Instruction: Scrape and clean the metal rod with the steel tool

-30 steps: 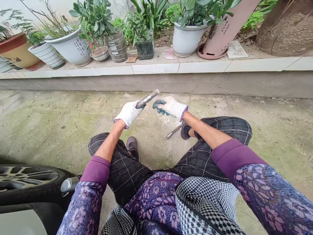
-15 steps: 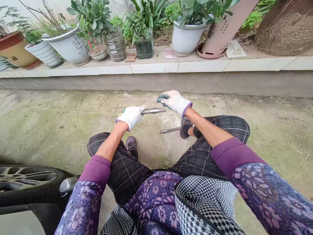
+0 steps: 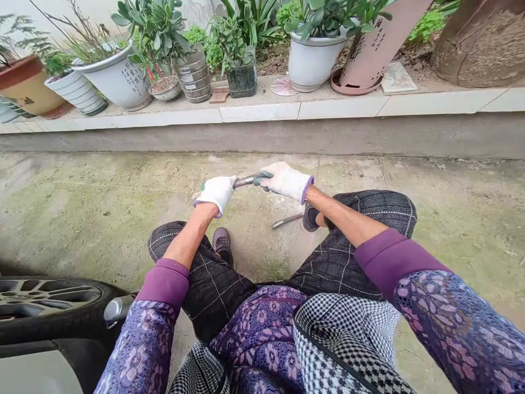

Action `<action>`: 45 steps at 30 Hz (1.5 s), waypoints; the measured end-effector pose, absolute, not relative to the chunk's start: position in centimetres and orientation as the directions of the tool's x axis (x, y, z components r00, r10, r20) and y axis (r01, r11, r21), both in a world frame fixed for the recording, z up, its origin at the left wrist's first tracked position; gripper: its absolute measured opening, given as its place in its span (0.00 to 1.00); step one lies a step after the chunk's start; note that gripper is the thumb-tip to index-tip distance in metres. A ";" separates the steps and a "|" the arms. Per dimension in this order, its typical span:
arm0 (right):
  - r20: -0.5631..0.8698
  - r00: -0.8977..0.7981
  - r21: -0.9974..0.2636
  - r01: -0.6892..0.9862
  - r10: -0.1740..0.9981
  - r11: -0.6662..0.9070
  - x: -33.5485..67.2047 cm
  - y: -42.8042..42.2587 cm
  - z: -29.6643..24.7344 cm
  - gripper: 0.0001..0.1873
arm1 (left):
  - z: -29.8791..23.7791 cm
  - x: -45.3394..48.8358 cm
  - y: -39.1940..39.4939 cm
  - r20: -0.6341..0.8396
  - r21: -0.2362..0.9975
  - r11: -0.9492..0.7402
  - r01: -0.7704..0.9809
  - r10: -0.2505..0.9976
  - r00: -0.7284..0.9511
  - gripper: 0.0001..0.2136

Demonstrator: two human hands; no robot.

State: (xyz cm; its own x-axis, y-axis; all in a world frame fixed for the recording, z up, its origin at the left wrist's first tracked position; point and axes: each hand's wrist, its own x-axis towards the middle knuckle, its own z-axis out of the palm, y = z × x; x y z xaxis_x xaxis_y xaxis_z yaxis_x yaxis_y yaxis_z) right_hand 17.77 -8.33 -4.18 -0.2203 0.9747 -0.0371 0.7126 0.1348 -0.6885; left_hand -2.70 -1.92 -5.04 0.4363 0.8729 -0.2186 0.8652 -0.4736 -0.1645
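The person sits with both forearms reaching forward over the knees, wrists level with the hands. The left hand (image 3: 217, 194), in a white knit work glove, is closed in a narrow fist around one end of a short grey steel bar (image 3: 244, 181). The right hand (image 3: 284, 181), in a matching glove, appears closed narrowly over the other end. Its grey-green rubber-coated fingertips (image 3: 262, 178) lie just beside the left glove, leaving only a short length of the bar visible between the hands.

A slimmer steel rod (image 3: 286, 220) lies on the ground below the hands, its end near the dark grey right shoe (image 3: 310, 218). The matching left shoe (image 3: 222, 243) stands apart, beneath the left forearm. Black checked trousers (image 3: 369, 210) cover the knees to either side. Nothing stands between the hands and the bar.

At lower left are a black rubber car tyre (image 3: 61, 323) and a silver metal cylinder (image 3: 118, 307).

The floor is stained grey concrete with faint green patches (image 3: 459, 219). Beyond it runs a raised, white-tiled kerb (image 3: 258, 112) bearing white ceramic plant pots (image 3: 315, 63) with green foliage.
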 end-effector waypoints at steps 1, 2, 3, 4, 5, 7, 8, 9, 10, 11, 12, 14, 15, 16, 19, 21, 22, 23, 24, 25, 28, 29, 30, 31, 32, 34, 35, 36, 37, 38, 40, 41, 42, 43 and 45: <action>0.002 -0.207 -0.651 0.742 0.978 0.158 18.4 -7.8 -4.3 0.13 | -5.0 -2.7 -1.9 -0.233 -0.188 -0.503 0.844 0.857 0.459 0.17; 0.037 -0.199 -0.622 0.762 0.979 0.178 18.9 -7.3 -4.5 0.13 | -4.9 -2.7 -2.0 -0.248 -0.203 -0.532 0.822 0.840 0.482 0.17; 0.064 -0.191 -0.607 0.771 0.979 0.190 19.4 -6.9 -4.7 0.13 | -4.8 -2.7 -2.0 -0.264 -0.208 -0.560 0.802 0.821 0.505 0.17; 0.082 -0.181 -0.610 0.769 0.980 0.193 19.8 -6.5 -5.0 0.13 | -4.7 -2.7 -2.1 -0.285 -0.203 -0.586 0.785 0.802 0.525 0.17; 0.083 -0.168 -0.629 0.756 0.982 0.182 20.0 -6.3 -5.2 0.13 | -4.5 -2.7 -2.1 -0.303 -0.191 -0.606 0.772 0.785 0.540 0.17; 0.030 -0.132 -0.706 0.699 0.991 0.114 20.1 -6.3 -5.3 0.12 | -4.1 -2.7 -2.3 -0.316 -0.157 -0.625 0.765 0.766 0.561 0.17; -0.017 -0.117 -0.752 0.656 0.993 0.065 20.0 -6.3 -5.2 0.12 | -3.9 -2.7 -2.4 -0.313 -0.135 -0.625 0.769 0.763 0.565 0.17; -0.070 -0.104 -0.795 0.606 0.992 0.007 19.9 -6.5 -5.1 0.12 | -3.7 -2.6 -2.5 -0.305 -0.106 -0.621 0.776 0.763 0.569 0.16; -0.120 -0.094 -0.836 0.547 0.988 -0.050 19.7 -6.6 -5.0 0.12 | -3.6 -2.6 -2.6 -0.292 -0.067 -0.612 0.788 0.768 0.571 0.16; -0.159 -0.085 -0.870 0.484 0.984 -0.099 19.5 -6.7 -4.9 0.11 | -3.4 -2.6 -2.7 -0.270 -0.019 -0.596 0.803 0.776 0.570 0.16; -0.181 -0.081 -0.897 0.421 0.980 -0.131 19.2 -6.8 -4.9 0.10 | -3.3 -2.6 -2.8 -0.244 0.039 -0.576 0.816 0.787 0.567 0.16; -0.191 -0.073 -0.928 0.339 0.979 -0.156 18.6 -7.0 -4.9 0.08 | -3.1 -2.7 -2.9 -0.180 0.155 -0.527 0.836 0.817 0.548 0.16; -0.188 -0.069 -0.931 0.330 0.980 -0.155 18.2 -7.1 -5.1 0.08 | -3.1 -2.7 -2.8 -0.150 0.199 -0.503 0.841 0.832 0.533 0.17; -0.181 -0.072 -0.927 0.345 0.981 -0.146 17.8 -7.3 -5.2 0.07 | -3.1 -2.7 -2.7 -0.129 0.225 -0.482 0.847 0.847 0.516 0.17; -0.189 -0.133 -0.884 0.454 0.973 -0.110 16.6 -8.3 -5.4 0.07 | -3.6 -3.0 -2.2 -0.122 0.180 -0.429 0.885 0.883 0.453 0.16; -0.215 -0.204 -0.869 0.486 0.955 -0.092 16.0 -8.9 -5.2 0.06 | -4.0 -3.2 -1.9 -0.143 0.047 -0.407 0.912 0.901 0.410 0.16; -0.225 -0.233 -0.871 0.483 0.946 -0.088 16.0 -9.1 -5.0 0.06 | -4.1 -3.3 -1.8 -0.152 -0.025 -0.403 0.915 0.906 0.395 0.16; -0.222 -0.247 -0.877 0.473 0.943 -0.083 16.1 -9.1 -4.8 0.07 | -4.3 -3.3 -1.8 -0.159 -0.084 -0.403 0.911 0.908 0.387 0.16; -0.207 -0.247 -0.883 0.465 0.947 -0.071 16.3 -9.1 -4.5 0.07 | -4.4 -3.3 -1.9 -0.165 -0.126 -0.410 0.903 0.906 0.389 0.16; -0.181 -0.230 -0.885 0.462 0.956 -0.056 16.7 -8.8 -4.2 0.08 | -4.5 -3.3 -2.0 -0.175 -0.147 -0.426 0.893 0.900 0.401 0.16; -0.061 -0.135 -0.862 0.506 0.989 0.016 18.3 -7.8 -3.5 0.10 | -4.5 -3.2 -2.5 -0.205 -0.141 -0.499 0.855 0.859 0.468 0.15; -0.037 -0.110 -0.848 0.529 0.993 0.027 18.8 -7.5 -3.3 0.10 | -4.3 -3.1 -2.7 -0.211 -0.134 -0.529 0.838 0.842 0.497 0.15; -0.030 -0.098 -0.836 0.548 0.995 0.029 19.4 -7.2 -3.1 0.11 | -4.1 -3.0 -2.8 -0.208 -0.120 -0.556 0.823 0.824 0.526 0.16; -0.039 -0.089 -0.826 0.563 0.995 0.019 19.8 -7.0 -2.8 0.12 | -3.8 -2.9 -2.8 -0.196 -0.096 -0.575 0.812 0.811 0.551 0.16; -0.059 -0.087 -0.820 0.572 0.994 0.002 20.3 -6.9 -2.5 0.12 | -3.5 -2.8 -2.8 -0.173 -0.058 -0.586 0.808 0.803 0.570 0.16; -0.097 -0.082 -0.822 0.568 0.992 -0.033 20.9 -6.6 -1.5 0.12 | -2.6 -2.4 -2.5 -0.095 0.087 -0.583 0.808 0.802 0.589 0.14; -0.100 -0.083 -0.826 0.562 0.992 -0.037 21.2 -6.3 -0.8 0.11 | -2.1 -2.1 -2.3 -0.048 0.199 -0.561 0.803 0.813 0.580 0.14; -0.096 -0.086 -0.829 0.558 0.992 -0.032 21.3 -6.0 0.0 0.10 | -1.6 -1.7 -2.0 -0.007 0.329 -0.522 0.787 0.832 0.555 0.14; -0.088 -0.088 -0.829 0.559 0.992 -0.024 21.4 -5.6 0.7 0.09 | -1.1 -1.3 -1.6 0.020 0.459 -0.468 0.755 0.855 0.518 0.15; -0.078 -0.094 -0.824 0.567 0.993 -0.011 21.4 -5.2 1.4 0.09 | -0.6 -0.8 -1.1 0.034 0.572 -0.404 0.713 0.881 0.472 0.16; -0.070 -0.103 -0.800 0.601 0.992 0.006 20.9 -4.3 2.4 0.09 | 0.2 -0.1 0.2 0.037 0.696 -0.298 0.653 0.923 0.382 0.17; -0.076 -0.108 -0.787 0.617 0.991 0.007 20.5 -4.0 2.6 0.09 | 0.5 0.1 1.0 0.044 0.699 -0.277 0.659 0.937 0.348 0.16; -0.084 -0.122 -0.779 0.626 0.989 0.011 20.0 -3.8 2.5 0.09 | 0.5 0.2 1.8 0.058 0.664 -0.281 0.693 0.943 0.326 0.16; -0.088 -0.145 -0.775 0.632 0.986 0.024 19.6 -3.6 2.1 0.10 | 0.3 0.1 2.7 0.073 0.588 -0.300 0.751 0.945 0.320 0.15; -0.068 -0.213 -0.750 0.655 0.975 0.091 18.9 -3.5 1.0 0.11 | -0.7 -0.4 4.1 0.064 0.318 -0.348 0.882 0.936 0.346 0.14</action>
